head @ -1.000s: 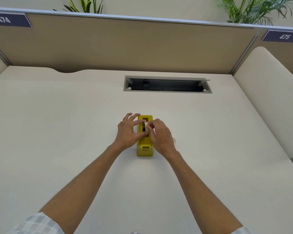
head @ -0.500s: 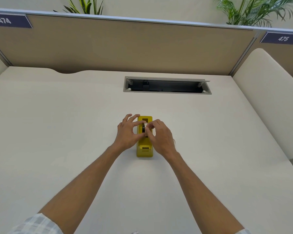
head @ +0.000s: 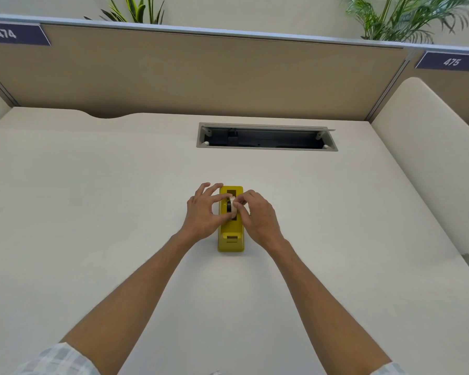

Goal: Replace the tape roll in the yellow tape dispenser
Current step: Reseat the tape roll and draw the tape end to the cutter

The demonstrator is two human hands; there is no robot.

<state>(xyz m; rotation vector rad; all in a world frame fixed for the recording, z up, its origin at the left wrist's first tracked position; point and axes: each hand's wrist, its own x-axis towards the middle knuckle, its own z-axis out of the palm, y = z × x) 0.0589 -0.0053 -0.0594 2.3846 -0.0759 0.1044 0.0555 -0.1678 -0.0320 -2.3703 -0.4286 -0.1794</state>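
Tape roll pinched between both hands over yellow dispenser.

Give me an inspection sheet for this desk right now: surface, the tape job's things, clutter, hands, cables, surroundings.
Surface: pale cream desk top, bare apart from the job's things.
Job's things: yellow plastic tape dispenser stands at the desk's centre; a small pale tape roll on a black hub sits at its top slot, partly hidden by fingers.
Clutter: nothing seen.
Hands: left hand and right hand both pinch at the roll from either side.
Cables: nothing seen; the open grey cable hatch shows only dark fittings.
Surroundings: tan partition panel with number tags 474 and 475; green plants behind.
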